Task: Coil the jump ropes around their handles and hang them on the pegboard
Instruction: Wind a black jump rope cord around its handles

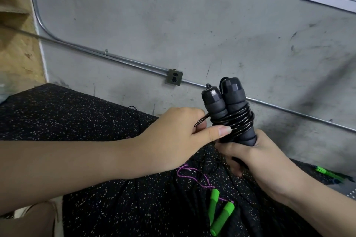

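Black foam handles [229, 113] stand upright together in the clenched right hand [248, 158] above the speckled rubber mat [96, 121], and if the left hand [179, 134], pinching the black cord [234, 121], slackens, the coils could spring loose.

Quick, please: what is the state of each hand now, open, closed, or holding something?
Left hand: closed, its fingers pinch the black rope beside the coil, thumb on the coil.
Right hand: closed, holding the lower ends of the two black handles.
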Motion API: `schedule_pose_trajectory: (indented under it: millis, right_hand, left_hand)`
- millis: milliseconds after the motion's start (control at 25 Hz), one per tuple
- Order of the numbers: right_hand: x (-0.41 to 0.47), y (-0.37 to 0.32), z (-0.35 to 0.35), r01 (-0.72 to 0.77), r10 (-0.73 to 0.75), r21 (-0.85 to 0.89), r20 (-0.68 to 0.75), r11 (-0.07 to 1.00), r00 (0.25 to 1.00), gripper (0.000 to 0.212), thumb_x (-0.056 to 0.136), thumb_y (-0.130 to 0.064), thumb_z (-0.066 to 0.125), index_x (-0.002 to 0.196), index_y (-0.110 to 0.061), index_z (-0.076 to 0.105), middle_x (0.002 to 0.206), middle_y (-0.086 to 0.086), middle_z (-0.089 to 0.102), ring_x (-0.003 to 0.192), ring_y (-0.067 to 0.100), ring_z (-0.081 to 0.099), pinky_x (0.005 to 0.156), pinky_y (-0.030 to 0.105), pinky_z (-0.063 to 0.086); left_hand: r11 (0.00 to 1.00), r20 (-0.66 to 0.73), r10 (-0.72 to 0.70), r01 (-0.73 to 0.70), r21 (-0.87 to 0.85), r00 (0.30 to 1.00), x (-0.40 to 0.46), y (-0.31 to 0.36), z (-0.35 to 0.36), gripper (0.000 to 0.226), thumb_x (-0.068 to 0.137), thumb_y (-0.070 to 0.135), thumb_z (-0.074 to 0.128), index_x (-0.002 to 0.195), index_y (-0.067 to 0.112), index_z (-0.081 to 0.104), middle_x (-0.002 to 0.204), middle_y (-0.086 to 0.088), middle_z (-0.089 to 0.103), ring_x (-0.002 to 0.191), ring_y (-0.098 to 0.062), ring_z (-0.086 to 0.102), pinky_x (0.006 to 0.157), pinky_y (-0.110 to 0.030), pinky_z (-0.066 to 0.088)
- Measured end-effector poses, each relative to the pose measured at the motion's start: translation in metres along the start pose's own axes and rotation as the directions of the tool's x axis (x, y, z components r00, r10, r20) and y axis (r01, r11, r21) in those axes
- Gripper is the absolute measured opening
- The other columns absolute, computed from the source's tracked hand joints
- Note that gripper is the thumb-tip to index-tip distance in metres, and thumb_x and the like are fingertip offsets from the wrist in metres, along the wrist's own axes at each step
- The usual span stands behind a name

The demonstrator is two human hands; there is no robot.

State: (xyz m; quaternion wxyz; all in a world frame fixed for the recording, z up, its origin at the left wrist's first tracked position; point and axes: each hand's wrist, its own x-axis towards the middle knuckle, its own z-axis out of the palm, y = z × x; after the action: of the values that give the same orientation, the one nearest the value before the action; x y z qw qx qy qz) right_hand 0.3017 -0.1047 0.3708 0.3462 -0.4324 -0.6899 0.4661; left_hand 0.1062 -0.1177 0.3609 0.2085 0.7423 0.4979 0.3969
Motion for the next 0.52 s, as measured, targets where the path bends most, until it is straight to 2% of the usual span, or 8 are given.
schedule_pose_trajectory:
  millis: [80, 200, 280, 360, 440, 520]
  right_hand:
    - [0.000, -0.001, 0.008, 0.020, -0.022, -0.036, -0.060, 0.999, 0.998, 0.025, 0.073, -0.019, 0.071, 0.055, -0.013, 0.054, 0.051, 0.008, 0.041, 0.050, 0.019, 0.034, 0.046, 0.027, 0.029]
    - [0.002, 0.001, 0.020, 0.127, -0.140, -0.098, -0.132, 0.987, 0.981, 0.039, 0.086, 0.001, 0.065, 0.053, -0.016, 0.052, 0.049, -0.001, 0.041, 0.048, 0.010, 0.031, 0.043, 0.023, 0.027]
    - [0.003, 0.001, 0.028, 0.147, -0.157, -0.095, -0.112, 0.985, 0.981, 0.047, 0.086, 0.008, 0.059, 0.052, -0.024, 0.060, 0.047, -0.010, 0.046, 0.045, 0.003, 0.035, 0.043, 0.016, 0.030]
    - [0.001, 0.001, 0.027, 0.154, -0.160, -0.072, -0.072, 0.985, 0.985, 0.052, 0.088, 0.010, 0.061, 0.052, -0.028, 0.064, 0.047, -0.012, 0.053, 0.044, -0.003, 0.042, 0.046, 0.011, 0.034]
    - [0.001, 0.000, 0.022, 0.191, -0.190, -0.043, 0.024, 0.981, 0.981, 0.038, 0.090, -0.001, 0.068, 0.061, -0.026, 0.068, 0.055, -0.009, 0.060, 0.053, 0.001, 0.050, 0.054, 0.013, 0.039]
    - [-0.001, -0.001, 0.012, 0.170, -0.176, 0.051, 0.193, 0.984, 0.965, 0.011, 0.085, -0.025, 0.074, 0.076, -0.022, 0.070, 0.069, 0.007, 0.063, 0.066, 0.013, 0.056, 0.063, 0.021, 0.044]
  left_hand:
    - [1.000, -0.033, -0.017, 0.017, -0.011, 0.999, -0.001, 0.010, 0.004, 0.063, 0.085, 0.077, 0.051, 0.075, 0.015, 0.058, 0.058, 0.005, 0.048, 0.050, -0.006, 0.040, 0.052, -0.023, 0.032]
    - [0.997, -0.092, -0.068, 0.064, -0.038, 0.993, 0.001, 0.019, 0.011, 0.069, 0.073, 0.088, 0.048, 0.073, 0.020, 0.056, 0.054, 0.012, 0.046, 0.049, -0.006, 0.042, 0.050, -0.021, 0.033]
    - [0.997, -0.114, -0.077, 0.076, -0.016, 0.990, 0.004, 0.017, 0.012, 0.071, 0.069, 0.091, 0.047, 0.076, 0.021, 0.059, 0.054, 0.012, 0.046, 0.048, -0.006, 0.042, 0.050, -0.021, 0.032]
    - [0.997, -0.105, -0.074, 0.074, -0.002, 0.992, 0.006, 0.013, 0.012, 0.076, 0.067, 0.093, 0.045, 0.079, 0.021, 0.063, 0.055, 0.011, 0.046, 0.049, -0.005, 0.042, 0.052, -0.025, 0.036]
    - [0.997, -0.110, -0.072, 0.070, -0.016, 0.991, 0.006, 0.009, 0.010, 0.080, 0.065, 0.094, 0.043, 0.083, 0.020, 0.067, 0.055, 0.011, 0.047, 0.049, -0.004, 0.043, 0.054, -0.031, 0.041]
    - [0.994, -0.119, -0.054, 0.042, -0.098, 0.991, 0.006, 0.008, 0.008, 0.077, 0.068, 0.092, 0.048, 0.082, 0.018, 0.069, 0.057, 0.004, 0.052, 0.052, -0.006, 0.048, 0.058, -0.038, 0.047]
